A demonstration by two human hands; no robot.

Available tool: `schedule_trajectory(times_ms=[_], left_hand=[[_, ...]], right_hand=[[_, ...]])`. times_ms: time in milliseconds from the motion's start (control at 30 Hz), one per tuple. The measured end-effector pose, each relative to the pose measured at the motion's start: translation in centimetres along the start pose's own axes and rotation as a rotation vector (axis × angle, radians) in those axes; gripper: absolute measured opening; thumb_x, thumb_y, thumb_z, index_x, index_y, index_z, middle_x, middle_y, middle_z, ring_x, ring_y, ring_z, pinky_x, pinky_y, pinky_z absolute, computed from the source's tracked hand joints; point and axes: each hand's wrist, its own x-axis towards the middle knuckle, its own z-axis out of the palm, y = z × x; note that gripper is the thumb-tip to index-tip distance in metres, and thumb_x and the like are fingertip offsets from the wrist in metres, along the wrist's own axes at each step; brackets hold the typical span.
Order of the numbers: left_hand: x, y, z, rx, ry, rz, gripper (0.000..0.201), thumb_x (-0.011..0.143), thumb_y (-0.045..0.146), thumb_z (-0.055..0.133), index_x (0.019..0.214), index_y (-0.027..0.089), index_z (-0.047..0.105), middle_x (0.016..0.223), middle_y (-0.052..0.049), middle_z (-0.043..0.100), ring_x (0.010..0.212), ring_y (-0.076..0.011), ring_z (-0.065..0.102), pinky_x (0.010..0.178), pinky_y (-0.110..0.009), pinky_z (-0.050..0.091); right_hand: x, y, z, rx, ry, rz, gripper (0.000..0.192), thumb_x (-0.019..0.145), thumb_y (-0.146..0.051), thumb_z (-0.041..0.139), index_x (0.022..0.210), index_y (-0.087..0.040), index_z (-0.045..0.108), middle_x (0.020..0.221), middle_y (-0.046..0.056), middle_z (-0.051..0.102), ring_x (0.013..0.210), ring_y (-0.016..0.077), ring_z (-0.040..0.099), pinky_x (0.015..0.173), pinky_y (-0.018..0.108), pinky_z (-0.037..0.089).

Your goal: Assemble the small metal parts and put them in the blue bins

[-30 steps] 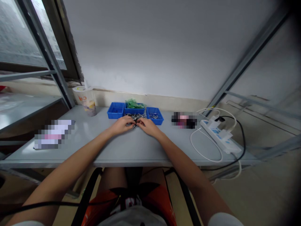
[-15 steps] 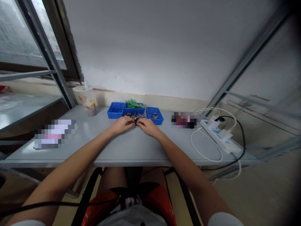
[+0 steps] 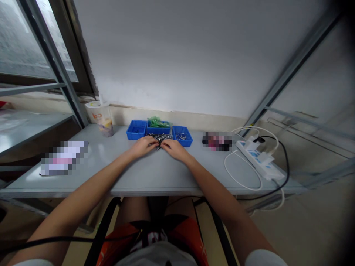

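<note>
A pile of small thin metal pieces (image 3: 163, 137), silver and black and screw-like, lies on the table in front of the blue boxes. My left hand (image 3: 144, 146) is at the near left of this pile, thumb and fingers pinched together. From the right, my right hand (image 3: 172, 147) meets it, its fingertips closed as well. Both sets of fingertips nearly touch over the pile's near edge. Whatever they pinch is too small to make out. More thin silver pieces lie in the right blue box (image 3: 187, 141), just beyond my right hand.
Behind the pile, a blue box (image 3: 158, 130) holds green plastic packets (image 3: 155, 122); another blue box (image 3: 135, 135) stands left. A drink cup (image 3: 102, 120) and a blurred phone-like object (image 3: 65, 157) are leftward. Rightward lie a blurred dark item (image 3: 217, 142) and a power strip (image 3: 260, 162) with cables.
Almost nothing differs. Both hands stay at the pile's near edge, with only a slight shift of the fingers.
</note>
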Motion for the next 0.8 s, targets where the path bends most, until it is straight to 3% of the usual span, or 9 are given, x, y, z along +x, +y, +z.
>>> schedule_trajectory(times_ms=[800], left_hand=[[0.07,-0.49,0.08,0.018,-0.014,0.024,0.029,0.095,0.034,0.044,0.102,0.02,0.068,0.093,-0.006,0.066,0.088,-0.0191,0.06,0.078,-0.03,0.046]], right_hand=[[0.0,0.11,-0.06,-0.021,0.042,0.02,0.018,0.093,-0.025,0.05,0.093,-0.017,0.066,0.089,0.004,0.068,0.08,0.0135,0.058,0.073,0.024,0.039]])
